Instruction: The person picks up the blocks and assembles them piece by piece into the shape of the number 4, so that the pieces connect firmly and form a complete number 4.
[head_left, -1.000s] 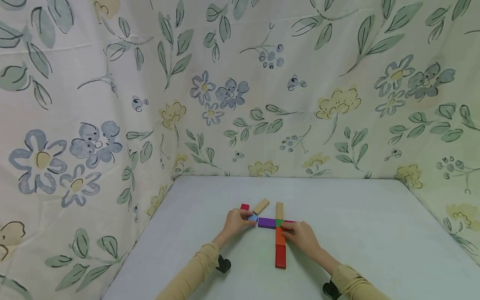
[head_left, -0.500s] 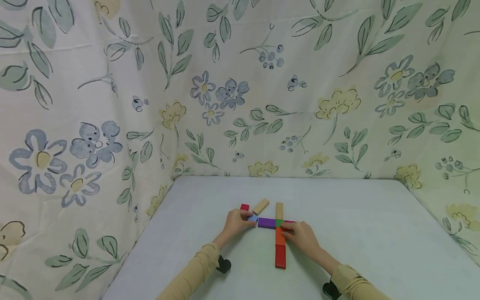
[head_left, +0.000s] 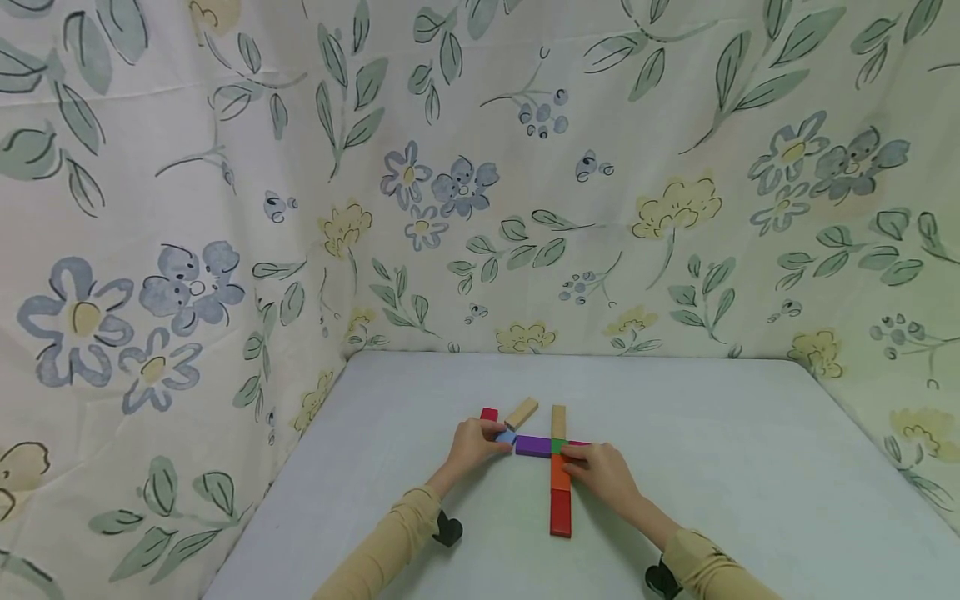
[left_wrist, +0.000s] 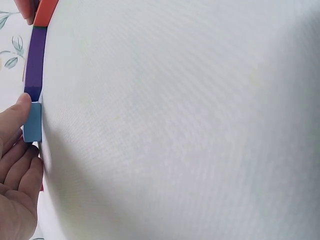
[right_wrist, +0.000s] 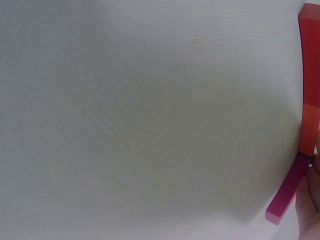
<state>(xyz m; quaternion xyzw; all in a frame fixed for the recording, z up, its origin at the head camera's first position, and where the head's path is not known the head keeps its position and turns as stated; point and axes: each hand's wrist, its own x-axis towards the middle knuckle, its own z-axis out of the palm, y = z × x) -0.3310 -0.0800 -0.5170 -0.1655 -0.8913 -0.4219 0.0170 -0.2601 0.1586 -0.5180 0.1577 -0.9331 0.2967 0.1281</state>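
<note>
My left hand (head_left: 471, 443) pinches a light blue block (left_wrist: 33, 122) between thumb and fingers. The block lies on the table against or just short of the end of a purple block (head_left: 534, 446). My right hand (head_left: 606, 472) rests its fingertips on a small green block (head_left: 558, 446) at the middle of a cross of blocks; its thumb is by the orange block (head_left: 561, 473). A magenta block (right_wrist: 288, 190) reaches right, partly under the right fingers. A red block (head_left: 561, 513) forms the near end, a plain wooden block (head_left: 559, 420) the far end.
Behind the left hand lie a loose wooden block (head_left: 522, 412), set at a slant, and a red block (head_left: 489, 413) partly hidden by the fingers. The white table (head_left: 720, 433) meets a floral cloth (head_left: 480, 275) at the back and sides.
</note>
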